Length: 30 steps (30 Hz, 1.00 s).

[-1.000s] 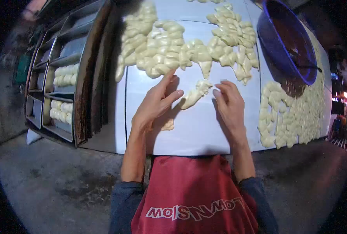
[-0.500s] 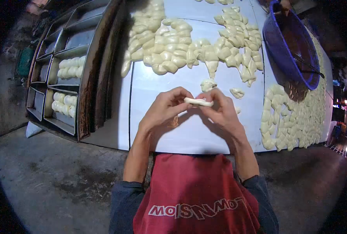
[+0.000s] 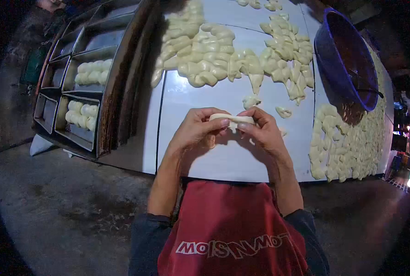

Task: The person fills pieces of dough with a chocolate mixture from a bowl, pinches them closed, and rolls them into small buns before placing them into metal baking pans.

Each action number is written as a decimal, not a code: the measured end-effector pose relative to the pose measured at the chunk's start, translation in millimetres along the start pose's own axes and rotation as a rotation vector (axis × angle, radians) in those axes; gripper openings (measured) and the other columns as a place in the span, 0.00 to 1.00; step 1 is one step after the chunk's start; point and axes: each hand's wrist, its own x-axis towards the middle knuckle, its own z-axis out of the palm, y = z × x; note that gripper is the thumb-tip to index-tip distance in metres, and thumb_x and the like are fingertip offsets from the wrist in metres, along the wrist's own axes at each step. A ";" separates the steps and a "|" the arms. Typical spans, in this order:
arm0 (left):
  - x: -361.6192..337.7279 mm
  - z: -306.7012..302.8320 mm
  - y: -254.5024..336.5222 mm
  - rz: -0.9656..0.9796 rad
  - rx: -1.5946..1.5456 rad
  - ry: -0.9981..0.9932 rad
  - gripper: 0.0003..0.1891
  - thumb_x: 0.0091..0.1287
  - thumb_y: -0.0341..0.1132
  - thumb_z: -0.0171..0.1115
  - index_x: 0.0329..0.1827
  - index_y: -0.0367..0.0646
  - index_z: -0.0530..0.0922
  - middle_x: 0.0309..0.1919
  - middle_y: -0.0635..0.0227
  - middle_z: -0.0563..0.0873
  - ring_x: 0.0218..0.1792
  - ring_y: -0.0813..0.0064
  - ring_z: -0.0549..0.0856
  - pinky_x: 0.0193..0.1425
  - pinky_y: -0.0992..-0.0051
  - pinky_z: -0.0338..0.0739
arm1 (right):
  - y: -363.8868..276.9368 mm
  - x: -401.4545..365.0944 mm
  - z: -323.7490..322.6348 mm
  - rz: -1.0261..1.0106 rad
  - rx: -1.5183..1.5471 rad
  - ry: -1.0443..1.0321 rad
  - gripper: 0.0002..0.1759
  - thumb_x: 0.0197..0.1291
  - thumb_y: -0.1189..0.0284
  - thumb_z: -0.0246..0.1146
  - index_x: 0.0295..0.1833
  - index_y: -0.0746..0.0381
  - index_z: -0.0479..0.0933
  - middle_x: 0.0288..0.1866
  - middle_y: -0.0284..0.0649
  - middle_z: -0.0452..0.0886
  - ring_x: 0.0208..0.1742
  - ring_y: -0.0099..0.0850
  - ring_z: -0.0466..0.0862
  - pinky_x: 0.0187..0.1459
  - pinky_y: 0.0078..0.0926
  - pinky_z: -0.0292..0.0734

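A pale strip of dough point(image 3: 232, 118) is stretched between my two hands, above the near part of the white table. My left hand point(image 3: 199, 128) pinches its left end between thumb and fingers. At the other end, my right hand point(image 3: 263, 126) grips it the same way. Just beyond my fingers lies a small dough scrap point(image 3: 251, 101), with another small dough piece point(image 3: 283, 112) to its right. Many soft dough pieces point(image 3: 209, 55) spread in a joined mass farther back.
Metal baking tins point(image 3: 76, 131) in a dark rack stand at the left, two compartments holding rows of dough balls point(image 3: 82, 115). A large blue basin point(image 3: 338, 60) sits at the right. Flattened dough pieces point(image 3: 340, 147) cover the table's right side. The white table's point(image 3: 218, 168) front edge is close to my apron.
The dough between my hands looks wider and flatter, its ends folded more into my fingers. The whole view has shifted slightly, so the tins and table appear a little to the right.
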 end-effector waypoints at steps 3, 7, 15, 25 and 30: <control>1.1 11.4 -2.8 0.037 -0.121 0.027 0.14 0.64 0.29 0.74 0.49 0.32 0.84 0.35 0.61 0.89 0.33 0.73 0.88 0.40 0.73 0.85 | 5.7 3.5 10.6 -0.056 0.136 0.012 0.14 0.68 0.70 0.68 0.53 0.65 0.78 0.45 0.35 0.83 0.40 0.19 0.81 0.40 0.20 0.78; 12.4 4.0 -10.1 0.108 0.054 0.037 0.13 0.62 0.28 0.76 0.47 0.34 0.84 0.38 0.61 0.89 0.37 0.72 0.88 0.42 0.74 0.84 | 6.3 6.7 15.3 -0.072 -0.031 0.069 0.18 0.70 0.68 0.67 0.59 0.66 0.76 0.44 0.38 0.84 0.40 0.20 0.81 0.39 0.19 0.77; 13.5 -4.6 -7.9 0.166 0.298 0.201 0.10 0.64 0.28 0.73 0.46 0.34 0.87 0.35 0.68 0.89 0.35 0.81 0.85 0.41 0.79 0.81 | -7.1 -24.0 -6.2 0.090 -0.294 0.015 0.11 0.64 0.68 0.68 0.44 0.66 0.80 0.30 0.35 0.83 0.31 0.18 0.78 0.32 0.23 0.74; 37.4 -27.8 -28.1 0.399 1.854 0.186 0.41 0.72 0.52 0.60 0.84 0.50 0.55 0.84 0.49 0.51 0.84 0.43 0.43 0.77 0.26 0.35 | 19.3 -26.8 -52.6 -0.141 0.661 0.206 0.30 0.78 0.58 0.57 0.74 0.67 0.66 0.65 0.51 0.74 0.56 0.35 0.83 0.56 0.31 0.81; 17.3 -7.6 -0.5 0.447 1.774 0.146 0.51 0.59 0.54 0.74 0.83 0.50 0.59 0.82 0.44 0.55 0.83 0.44 0.50 0.77 0.27 0.42 | 18.9 -27.2 -32.8 -0.127 0.621 0.190 0.26 0.74 0.67 0.60 0.72 0.68 0.67 0.62 0.51 0.80 0.62 0.38 0.83 0.61 0.35 0.82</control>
